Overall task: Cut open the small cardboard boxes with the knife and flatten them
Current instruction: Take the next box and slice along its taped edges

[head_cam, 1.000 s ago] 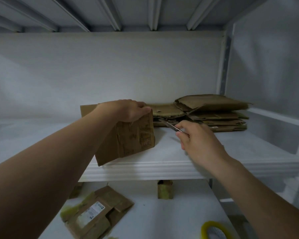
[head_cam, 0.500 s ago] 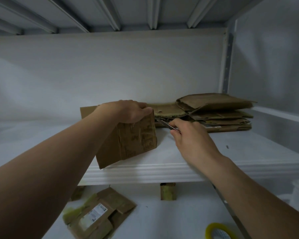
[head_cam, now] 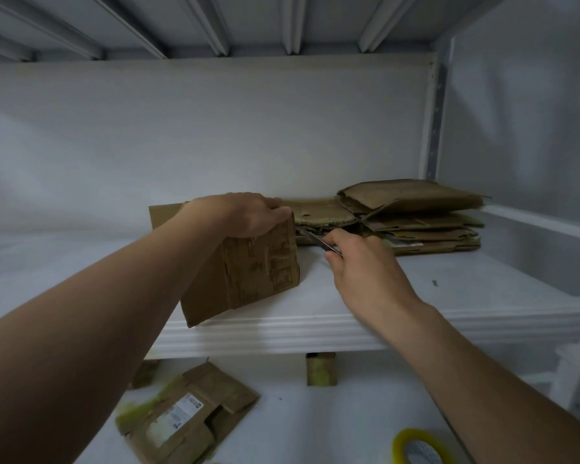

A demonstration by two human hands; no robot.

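A small brown cardboard box (head_cam: pixel 248 272) stands on the white shelf (head_cam: pixel 349 323), its near corner hanging over the front edge. My left hand (head_cam: pixel 248 212) grips its top from above. My right hand (head_cam: pixel 362 266) pinches a thin knife (head_cam: pixel 315 241), whose blade points left at the box's upper right edge. Whether the tip touches the cardboard is hidden in shadow.
A stack of flattened cardboard (head_cam: pixel 409 216) lies at the back right of the shelf, close behind the knife. On the surface below lie a flattened box with a white label (head_cam: pixel 188 416), a small upright box (head_cam: pixel 320 368) and a roll of yellow tape (head_cam: pixel 422 447).
My right hand has moved left and away from me, bringing the knife blade up to the box's right edge. My left hand keeps its hold on the box.
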